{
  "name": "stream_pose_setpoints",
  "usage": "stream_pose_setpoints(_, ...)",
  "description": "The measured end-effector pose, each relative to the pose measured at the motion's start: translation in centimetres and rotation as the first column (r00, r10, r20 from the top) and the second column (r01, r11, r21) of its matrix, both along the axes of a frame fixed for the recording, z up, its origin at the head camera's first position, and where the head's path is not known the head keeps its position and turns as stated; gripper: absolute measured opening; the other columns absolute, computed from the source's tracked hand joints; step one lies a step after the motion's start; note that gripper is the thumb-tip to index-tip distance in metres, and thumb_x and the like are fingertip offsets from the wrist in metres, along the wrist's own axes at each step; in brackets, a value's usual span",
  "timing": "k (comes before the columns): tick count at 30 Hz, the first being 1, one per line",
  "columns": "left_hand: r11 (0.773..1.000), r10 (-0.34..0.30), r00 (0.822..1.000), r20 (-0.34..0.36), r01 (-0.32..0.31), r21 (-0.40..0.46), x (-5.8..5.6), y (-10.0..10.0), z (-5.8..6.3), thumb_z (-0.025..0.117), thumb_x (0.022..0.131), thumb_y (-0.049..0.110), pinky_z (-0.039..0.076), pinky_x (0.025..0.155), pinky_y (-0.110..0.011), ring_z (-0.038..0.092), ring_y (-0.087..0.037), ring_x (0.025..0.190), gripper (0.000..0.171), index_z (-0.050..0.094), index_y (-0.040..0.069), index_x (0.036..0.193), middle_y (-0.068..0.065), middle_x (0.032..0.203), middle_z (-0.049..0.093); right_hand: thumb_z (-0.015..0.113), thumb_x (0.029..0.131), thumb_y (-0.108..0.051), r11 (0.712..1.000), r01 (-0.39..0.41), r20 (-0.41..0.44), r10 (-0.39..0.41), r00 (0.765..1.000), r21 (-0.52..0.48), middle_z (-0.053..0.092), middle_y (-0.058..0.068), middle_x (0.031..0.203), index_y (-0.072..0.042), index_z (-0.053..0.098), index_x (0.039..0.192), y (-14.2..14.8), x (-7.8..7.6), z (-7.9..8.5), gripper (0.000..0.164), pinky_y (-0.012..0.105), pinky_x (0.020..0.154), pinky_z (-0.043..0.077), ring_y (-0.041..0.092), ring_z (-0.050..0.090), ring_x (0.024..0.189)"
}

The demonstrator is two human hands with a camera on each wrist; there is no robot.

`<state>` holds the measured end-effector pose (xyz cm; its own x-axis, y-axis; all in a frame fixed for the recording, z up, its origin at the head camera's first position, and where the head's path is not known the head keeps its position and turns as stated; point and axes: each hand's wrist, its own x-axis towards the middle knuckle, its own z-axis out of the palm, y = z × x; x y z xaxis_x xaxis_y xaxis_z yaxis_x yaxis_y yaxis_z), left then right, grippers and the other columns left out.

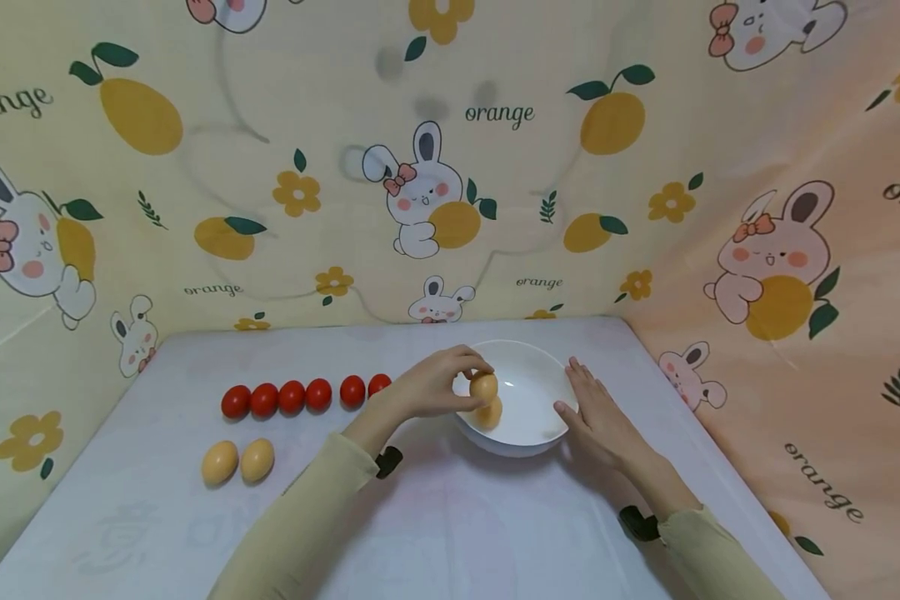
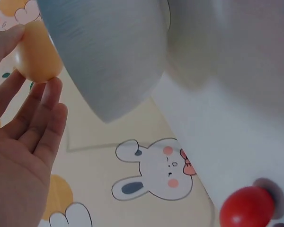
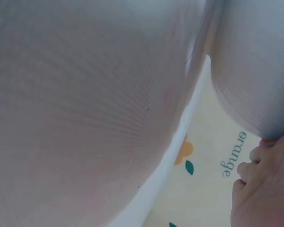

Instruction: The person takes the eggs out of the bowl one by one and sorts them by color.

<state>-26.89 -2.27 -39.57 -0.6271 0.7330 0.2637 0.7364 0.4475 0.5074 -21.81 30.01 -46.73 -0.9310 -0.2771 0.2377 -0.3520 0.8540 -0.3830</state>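
Over the left side of a white bowl [image 1: 532,396], my left hand [image 1: 437,385] pinches a light brown egg [image 1: 484,387] between thumb and fingertips. The left wrist view shows the same egg [image 2: 38,54] beside the bowl's outer wall [image 2: 109,61]. Just below it, inside the bowl, is another egg-coloured shape [image 1: 489,414]; I cannot tell whether it is a second egg or a reflection. My right hand [image 1: 600,421] lies against the bowl's right side with its fingers straight. In the right wrist view, its fingers [image 3: 253,165] touch the bowl's side [image 3: 260,71].
Two light brown eggs [image 1: 258,461] lie side by side on the left of the white table [image 1: 450,533]. Behind them runs a row of several glossy red egg-shaped things [image 1: 292,398], partly hidden by the left forearm. Patterned cloth [image 1: 307,250] rises behind the table.
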Motion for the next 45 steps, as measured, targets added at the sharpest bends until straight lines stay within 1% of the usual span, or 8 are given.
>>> stream_pose_setpoints(8,0.991,0.051,0.999,-0.006,-0.050,0.121,1.1,-2.3,-0.8,0.086,0.087,0.018,0.057,0.096,-0.040,0.064,-0.019,0.110,0.045,0.070,0.007,0.128,-0.004,0.129,0.064,0.045,0.110,-0.044,1.000,0.010,0.006,-0.010,1.000,-0.009,0.012,0.026,0.170,0.009,0.019,0.161,0.0,0.3,-0.1,0.078,0.063,0.124,0.015,0.047,0.012,0.157)
stream_pose_setpoints(13,0.986,0.104,0.995,0.000,-0.103,0.132,1.7,-3.6,-1.1,0.086,0.087,0.018,0.057,0.094,-0.031,0.063,-0.017,0.111,0.047,0.069,0.009,0.130,-0.002,0.131,0.064,0.045,0.110,-0.044,1.000,0.008,0.001,-0.008,1.000,-0.012,0.012,0.026,0.170,0.009,0.019,0.161,-0.1,0.4,-0.1,0.078,0.063,0.124,0.014,0.048,0.013,0.156)
stream_pose_setpoints(17,0.982,0.142,0.990,0.008,-0.142,0.128,2.1,-4.8,-1.4,0.087,0.086,0.017,0.057,0.094,-0.030,0.062,-0.016,0.112,0.048,0.070,0.011,0.130,-0.001,0.130,0.064,0.043,0.110,-0.045,1.000,0.011,0.005,-0.011,1.000,-0.008,0.011,0.025,0.171,0.008,0.017,0.161,-0.1,0.3,-0.2,0.079,0.064,0.124,0.014,0.047,0.012,0.157)
stream_pose_setpoints(24,0.978,0.185,0.983,-0.014,-0.183,0.103,2.6,-7.0,-1.7,0.088,0.085,0.019,0.058,0.092,-0.031,0.063,-0.018,0.111,0.046,0.071,0.011,0.127,0.000,0.127,0.065,0.043,0.110,-0.045,1.000,0.014,0.021,-0.013,1.000,-0.008,0.010,0.025,0.171,0.007,0.017,0.162,-0.1,0.2,-0.2,0.078,0.062,0.124,0.012,0.047,0.011,0.156)
stream_pose_setpoints(31,0.975,0.222,0.975,0.005,-0.222,0.029,3.0,-9.2,-1.7,0.087,0.086,0.021,0.058,0.095,-0.044,0.064,-0.023,0.112,0.048,0.069,0.010,0.129,-0.003,0.129,0.064,0.043,0.110,-0.044,1.000,0.013,0.034,-0.013,0.999,-0.002,0.009,0.024,0.172,0.007,0.016,0.162,-0.2,0.2,0.1,0.077,0.062,0.125,0.012,0.047,0.011,0.157)
stream_pose_setpoints(35,0.971,0.240,0.971,0.013,-0.240,-0.011,3.3,-10.3,-1.5,0.086,0.086,0.021,0.059,0.094,-0.041,0.066,-0.027,0.111,0.048,0.069,0.009,0.130,-0.005,0.131,0.063,0.044,0.110,-0.043,1.000,0.012,0.036,-0.012,0.999,-0.008,0.008,0.024,0.172,0.007,0.016,0.162,-0.2,0.2,0.1,0.077,0.063,0.124,0.012,0.047,0.010,0.157)
stream_pose_setpoints(40,0.970,0.234,0.972,-0.023,-0.235,-0.058,3.7,-11.9,-1.4,0.085,0.087,0.022,0.058,0.086,-0.035,0.065,-0.023,0.102,0.045,0.071,0.008,0.126,-0.002,0.126,0.065,0.043,0.110,-0.044,1.000,0.013,0.036,-0.013,0.999,-0.004,0.009,0.025,0.171,0.008,0.016,0.162,-0.2,0.2,0.1,0.078,0.063,0.124,0.012,0.047,0.010,0.157)
stream_pose_setpoints(45,0.960,0.259,0.966,-0.025,-0.260,-0.106,4.1,-13.5,-1.7,0.086,0.086,0.023,0.059,0.086,-0.034,0.064,-0.020,0.102,0.041,0.072,0.012,0.124,0.001,0.123,0.065,0.043,0.110,-0.043,1.000,0.019,0.030,-0.019,0.999,0.003,0.009,0.026,0.171,0.008,0.016,0.162,-0.2,0.2,0.1,0.078,0.062,0.125,0.013,0.048,0.011,0.156)
